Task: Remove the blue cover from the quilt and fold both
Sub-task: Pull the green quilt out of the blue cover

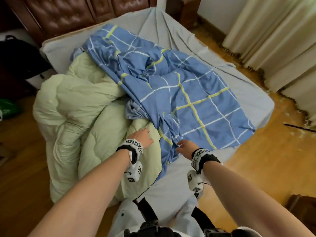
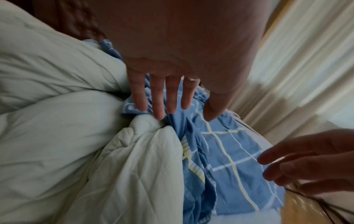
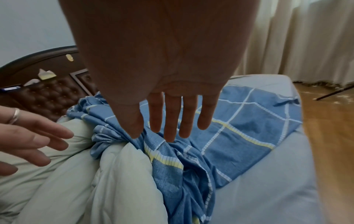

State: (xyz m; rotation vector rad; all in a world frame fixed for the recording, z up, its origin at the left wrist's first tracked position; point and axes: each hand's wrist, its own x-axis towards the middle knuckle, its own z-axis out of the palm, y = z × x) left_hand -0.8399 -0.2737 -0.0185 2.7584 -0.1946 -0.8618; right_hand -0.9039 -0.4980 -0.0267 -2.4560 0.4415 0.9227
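A blue checked cover [image 1: 179, 86] [image 2: 226, 163] [image 3: 229, 136] lies crumpled across the right half of the bed. The pale green quilt [image 1: 82, 103] [image 2: 67, 136] [image 3: 86, 181] is bunched in thick rolls on the left and hangs over the bed's near left side. My left hand [image 1: 142, 135] [image 2: 164, 97] [image 3: 34, 136] hovers with straight fingers over the quilt's near end, holding nothing. My right hand [image 1: 184, 146] [image 3: 172, 121] [image 2: 298, 160] is spread just above the gathered edge of the cover, fingers loose and gripping nothing.
The bed [image 1: 179, 185] has a grey-blue sheet and a brown tufted headboard [image 1: 68, 12] at the far end. Cream curtains [image 1: 273, 40] hang on the right above a wooden floor [image 1: 256, 168]. A dark bag [image 1: 18, 55] sits left of the bed.
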